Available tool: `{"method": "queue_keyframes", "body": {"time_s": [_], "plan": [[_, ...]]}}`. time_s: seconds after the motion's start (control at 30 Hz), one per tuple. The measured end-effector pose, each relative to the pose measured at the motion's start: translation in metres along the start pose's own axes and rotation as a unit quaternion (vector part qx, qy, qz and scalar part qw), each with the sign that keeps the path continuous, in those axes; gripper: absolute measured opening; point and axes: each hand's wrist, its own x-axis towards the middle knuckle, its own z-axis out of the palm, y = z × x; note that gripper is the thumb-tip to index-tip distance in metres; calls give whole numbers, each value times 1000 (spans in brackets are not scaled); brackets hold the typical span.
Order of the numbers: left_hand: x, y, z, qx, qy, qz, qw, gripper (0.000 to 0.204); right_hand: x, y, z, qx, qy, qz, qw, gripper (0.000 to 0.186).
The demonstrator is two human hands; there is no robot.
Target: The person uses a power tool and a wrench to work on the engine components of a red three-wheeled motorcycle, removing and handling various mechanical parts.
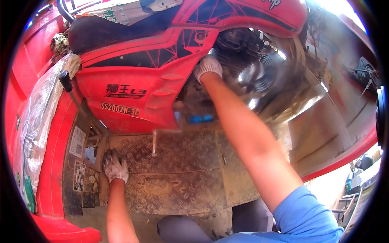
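Observation:
My left hand (115, 166), in a knitted work glove with dirty fingertips, lies flat on the left end of the diamond-patterned metal footboard (178, 156), fingers stretched out and holding nothing. My right arm reaches up and forward to the engine bay of a red motor vehicle with a motorcycle-style body. The gloved right hand (210, 67) is between the rear edge of the red side panel (133, 93) and the dark finned engine (237, 44). Its fingers are hidden behind the panel and engine, so what they touch does not show.
A black-knobbed lever (65, 80) rises left of the panel. Above it stretches a black seat (117, 34). Clear plastic wrap (44, 109) covers the red body edge at left. A blue part (201, 118) sits low under the engine. A curved, dusty shield (324, 125) stands at right.

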Motion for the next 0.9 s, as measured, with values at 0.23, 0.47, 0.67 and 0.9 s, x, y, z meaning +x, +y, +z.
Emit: {"method": "queue_keyframes", "body": {"time_s": [0.23,0.47,0.67,0.9], "plan": [[-1,-6,10,13,23,13,1000,51,3,1,3,-21,-15,-10,1000,32],[0,-6,7,16,17,19,1000,49,-3,-3,-3,-19,-42,12,999,31],[0,-9,9,18,4,12,1000,49,0,-1,5,-4,-4,3,1000,30],[-1,-13,18,11,34,23,999,51,-2,-1,4,-16,21,-7,1000,31]]}}
